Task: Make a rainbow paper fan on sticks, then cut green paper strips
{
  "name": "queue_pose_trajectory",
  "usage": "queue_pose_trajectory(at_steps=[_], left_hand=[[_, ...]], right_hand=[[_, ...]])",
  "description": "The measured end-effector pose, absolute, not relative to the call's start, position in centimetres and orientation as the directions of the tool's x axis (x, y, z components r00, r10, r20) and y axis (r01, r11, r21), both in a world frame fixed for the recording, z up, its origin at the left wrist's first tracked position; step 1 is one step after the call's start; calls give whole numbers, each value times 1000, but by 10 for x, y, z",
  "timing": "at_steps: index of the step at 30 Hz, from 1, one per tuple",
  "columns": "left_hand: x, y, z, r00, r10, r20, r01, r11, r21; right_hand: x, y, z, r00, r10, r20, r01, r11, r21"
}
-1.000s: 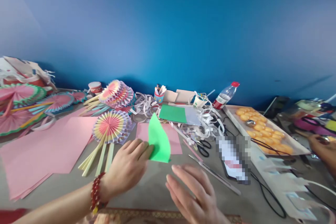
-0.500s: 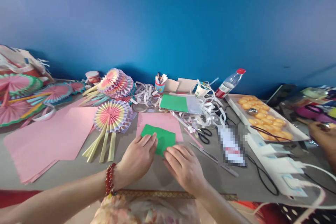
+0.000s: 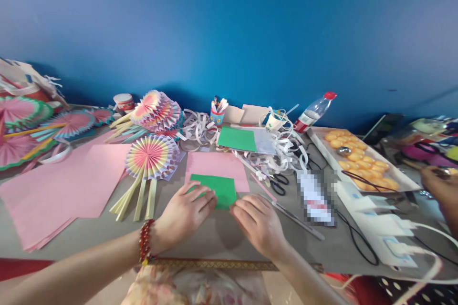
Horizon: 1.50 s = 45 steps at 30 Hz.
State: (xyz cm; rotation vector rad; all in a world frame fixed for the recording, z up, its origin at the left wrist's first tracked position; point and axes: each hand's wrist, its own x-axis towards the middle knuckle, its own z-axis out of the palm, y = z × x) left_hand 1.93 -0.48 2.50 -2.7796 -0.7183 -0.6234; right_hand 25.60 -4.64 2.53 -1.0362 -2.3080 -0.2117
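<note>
A piece of green paper (image 3: 221, 191) lies in front of me, overlapping the near edge of a pink sheet (image 3: 217, 164). My left hand (image 3: 188, 210), with a red bead bracelet at the wrist, presses its closed fingers over the paper's left part. At the lower right corner, my right hand (image 3: 259, 221) has its fingers together and grips the paper's edge; its thumb is mostly hidden. Just left of the pink sheet rests a pleated paper fan (image 3: 152, 157) with pale yellow strips. Beyond it, another green sheet (image 3: 236, 138) lies on a stack.
Scissors (image 3: 279, 183) and a slim cutter (image 3: 296, 219) lie to the right, near white paper strips (image 3: 286, 152). Farther right are a tilted bottle (image 3: 315, 112), a tray of yellow balls (image 3: 404, 182) and a power strip (image 3: 388, 233). Another person's hand (image 3: 440, 195) shows at the right edge.
The green paper has turned slightly, and its near edge now lies straighter. My right hand has shifted a little to the right, and my left hand slightly left.
</note>
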Motion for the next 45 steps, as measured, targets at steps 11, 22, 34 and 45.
queue_pose_trajectory(at_steps=[11, 22, 34, 45], left_hand=[[-7, -29, 8, 824, 463, 326, 522, -845, -118], [-14, -10, 8, 690, 709, 144, 554, -645, 526], [-11, 14, 15, 679, 730, -73, 608, -504, 613], [-14, 18, 16, 729, 681, -70, 584, -565, 583]], right_hand=[[268, -68, -2, -599, 666, 445, 724, 688, -54], [269, -55, 0, -452, 836, 312, 715, 548, -433], [268, -41, -4, -360, 918, 166, 763, 392, -515], [270, -38, -3, -390, 912, 128, 750, 395, -530]])
